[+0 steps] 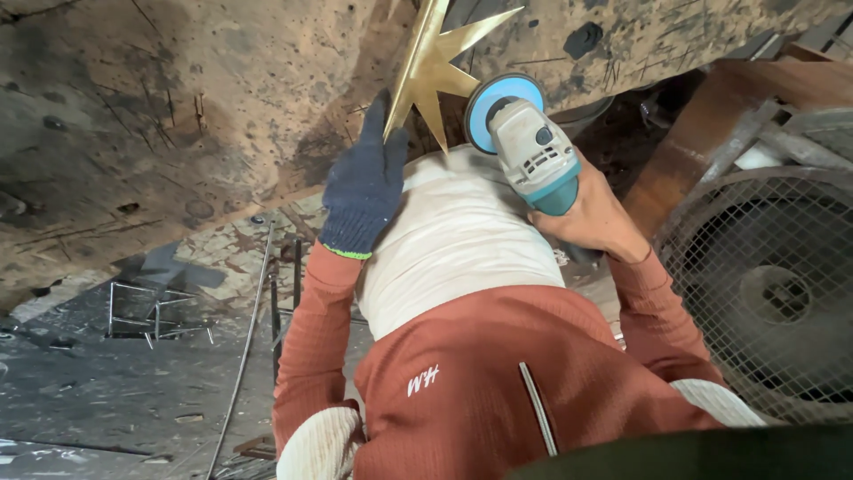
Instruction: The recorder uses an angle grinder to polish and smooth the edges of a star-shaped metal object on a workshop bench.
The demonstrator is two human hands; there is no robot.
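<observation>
- The scorched wooden workbench (160,116) fills the upper picture; the brass-coloured star (435,62) is held against its edge, near the middle top.
- The mesh-guarded fan (764,284) sits at the right, well apart from the work.
- The angle grinder (531,151), pale grey with a teal body, has its blue-backed disc (498,102) just beside the star's lower right points.
- The left hand (366,182), in a dark blue knitted glove, is clamped on a lower point of the star; the right hand (595,213), bare, is wrapped tight round the grinder's body.
- To do this well, I judge: press the star firmly against the bench so it cannot chatter, meet each facet with the disc at a shallow angle and light pressure, and keep the gloved fingers clear of the disc's path, since the points are thin and could snag.
- Hard to make out: the star's top is cut off by the frame; whether the disc touches the metal or is spinning cannot be told; the grinder's switch, cable and the right-hand fingertips are hidden.
</observation>
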